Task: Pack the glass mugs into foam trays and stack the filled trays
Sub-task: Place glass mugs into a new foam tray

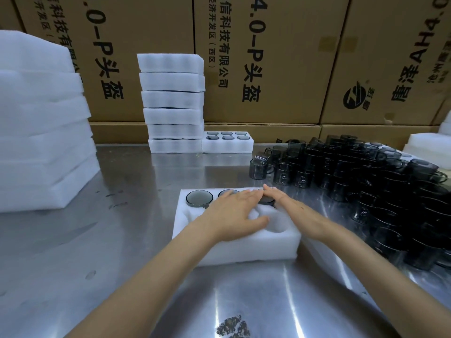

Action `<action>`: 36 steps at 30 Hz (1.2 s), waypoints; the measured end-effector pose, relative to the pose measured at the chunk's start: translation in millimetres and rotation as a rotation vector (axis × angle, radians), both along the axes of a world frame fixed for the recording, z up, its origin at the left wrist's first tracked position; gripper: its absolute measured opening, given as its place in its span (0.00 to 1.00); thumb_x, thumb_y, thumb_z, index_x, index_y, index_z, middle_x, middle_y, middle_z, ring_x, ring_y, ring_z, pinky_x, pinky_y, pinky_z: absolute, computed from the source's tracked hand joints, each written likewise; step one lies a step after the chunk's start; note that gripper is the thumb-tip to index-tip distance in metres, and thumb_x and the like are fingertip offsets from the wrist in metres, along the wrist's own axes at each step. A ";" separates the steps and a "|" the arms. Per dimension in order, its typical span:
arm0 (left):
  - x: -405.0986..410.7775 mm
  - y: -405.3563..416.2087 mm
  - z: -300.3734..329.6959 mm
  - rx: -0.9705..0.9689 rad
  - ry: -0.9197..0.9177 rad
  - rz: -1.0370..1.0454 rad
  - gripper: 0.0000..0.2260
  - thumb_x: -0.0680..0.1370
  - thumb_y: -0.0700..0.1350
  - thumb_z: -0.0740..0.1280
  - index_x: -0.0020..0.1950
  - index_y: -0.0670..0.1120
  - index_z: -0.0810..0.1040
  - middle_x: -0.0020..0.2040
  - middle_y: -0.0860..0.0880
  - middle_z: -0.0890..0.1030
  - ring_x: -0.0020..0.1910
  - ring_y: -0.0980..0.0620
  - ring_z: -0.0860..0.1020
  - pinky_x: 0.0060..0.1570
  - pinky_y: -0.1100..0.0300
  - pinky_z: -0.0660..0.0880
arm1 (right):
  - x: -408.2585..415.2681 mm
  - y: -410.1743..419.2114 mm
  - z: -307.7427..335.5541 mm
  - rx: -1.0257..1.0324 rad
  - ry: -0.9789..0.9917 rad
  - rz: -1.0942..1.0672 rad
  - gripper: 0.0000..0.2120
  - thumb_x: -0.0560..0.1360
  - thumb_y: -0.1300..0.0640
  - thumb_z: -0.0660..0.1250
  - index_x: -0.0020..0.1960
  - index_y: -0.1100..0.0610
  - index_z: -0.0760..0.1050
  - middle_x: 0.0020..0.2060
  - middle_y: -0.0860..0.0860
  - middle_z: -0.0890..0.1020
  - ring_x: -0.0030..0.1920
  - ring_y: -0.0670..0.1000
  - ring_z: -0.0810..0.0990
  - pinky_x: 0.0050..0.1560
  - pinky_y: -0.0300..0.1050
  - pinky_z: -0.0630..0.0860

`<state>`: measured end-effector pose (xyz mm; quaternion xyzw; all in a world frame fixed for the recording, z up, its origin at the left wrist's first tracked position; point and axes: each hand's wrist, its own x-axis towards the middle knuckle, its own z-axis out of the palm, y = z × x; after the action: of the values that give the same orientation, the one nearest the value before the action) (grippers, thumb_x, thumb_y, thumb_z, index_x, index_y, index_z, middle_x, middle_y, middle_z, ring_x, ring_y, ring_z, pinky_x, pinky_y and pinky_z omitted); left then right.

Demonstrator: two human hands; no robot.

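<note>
Foam tray (pixel 234 247) lies at the centre of the frame on a metal table (pixel 122 252). Its far row holds three mugs; the leftmost mug (pixel 199 197) shows fully, the other two sit partly under the hands, and the visible near pockets are empty. The left hand (pixel 235 214) lies flat on the tray, fingers straight and together, reaching over the middle mug. The right hand (pixel 280 200) lies flat too, fingers straight, touching the rightmost mug. Loose mugs (pixel 366 172) crowd the right of the frame. A stack of filled trays (pixel 172 101) stands in the upper middle, with one more filled tray (pixel 228 142) touching its right side. Foam blocks (pixel 41 123) rise at the left, cardboard boxes (pixel 268 57) behind.
</note>
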<state>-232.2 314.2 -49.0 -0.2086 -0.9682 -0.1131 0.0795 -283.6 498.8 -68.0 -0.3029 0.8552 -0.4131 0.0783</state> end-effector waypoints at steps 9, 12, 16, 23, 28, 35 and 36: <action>7.0 -10.7 0.0 0.441 0.174 0.185 0.18 0.80 0.52 0.59 0.70 0.53 0.70 0.65 0.57 0.75 0.66 0.57 0.68 0.59 0.64 0.65 | -17.5 -6.6 -6.5 -0.411 -0.066 -0.279 0.13 0.83 0.50 0.48 0.58 0.44 0.70 0.58 0.41 0.79 0.61 0.40 0.72 0.63 0.42 0.63; 3.5 -9.2 -4.1 0.390 0.088 0.204 0.14 0.79 0.50 0.60 0.64 0.51 0.76 0.58 0.56 0.78 0.61 0.55 0.72 0.56 0.59 0.71 | -38.9 -9.1 0.0 -0.407 -0.011 -0.408 0.11 0.81 0.55 0.54 0.58 0.49 0.73 0.53 0.43 0.80 0.60 0.46 0.75 0.55 0.42 0.67; -0.3 -8.3 -9.7 0.363 0.117 0.228 0.14 0.78 0.50 0.61 0.61 0.53 0.77 0.59 0.60 0.77 0.58 0.57 0.73 0.51 0.64 0.67 | -76.4 -16.3 10.1 -0.236 0.151 -0.496 0.13 0.79 0.59 0.57 0.60 0.50 0.74 0.56 0.45 0.80 0.55 0.45 0.76 0.47 0.37 0.70; -2.7 -9.0 -13.0 0.397 0.092 0.236 0.14 0.77 0.50 0.61 0.63 0.55 0.76 0.58 0.61 0.77 0.55 0.56 0.75 0.52 0.64 0.66 | -132.8 -49.3 22.6 0.419 0.393 -0.439 0.13 0.76 0.59 0.59 0.59 0.52 0.73 0.58 0.53 0.76 0.60 0.58 0.71 0.50 0.53 0.74; -3.3 -9.0 -13.0 0.405 0.085 0.238 0.14 0.77 0.50 0.61 0.62 0.55 0.77 0.57 0.60 0.77 0.54 0.57 0.74 0.51 0.65 0.64 | -145.4 -63.9 9.9 0.667 0.442 -0.430 0.11 0.78 0.57 0.60 0.60 0.56 0.71 0.58 0.55 0.76 0.59 0.57 0.70 0.48 0.51 0.72; -3.4 -8.5 -12.0 0.396 0.084 0.239 0.14 0.77 0.50 0.61 0.62 0.55 0.77 0.59 0.59 0.77 0.55 0.58 0.74 0.52 0.64 0.64 | -133.9 -59.7 16.6 0.722 0.493 -0.536 0.26 0.74 0.32 0.57 0.32 0.53 0.70 0.32 0.49 0.77 0.35 0.51 0.74 0.32 0.41 0.67; -3.3 -8.6 -11.8 0.395 0.081 0.240 0.14 0.77 0.50 0.61 0.62 0.55 0.76 0.59 0.59 0.77 0.56 0.58 0.74 0.52 0.64 0.64 | -130.9 -57.1 17.1 0.716 0.492 -0.558 0.27 0.73 0.30 0.58 0.30 0.53 0.70 0.31 0.49 0.76 0.35 0.50 0.74 0.32 0.41 0.66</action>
<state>-235.5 305.6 -60.7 -0.0765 -0.9412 -0.2815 0.1705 -414.4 441.6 -50.9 -0.1057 0.9844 -0.0163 -0.1396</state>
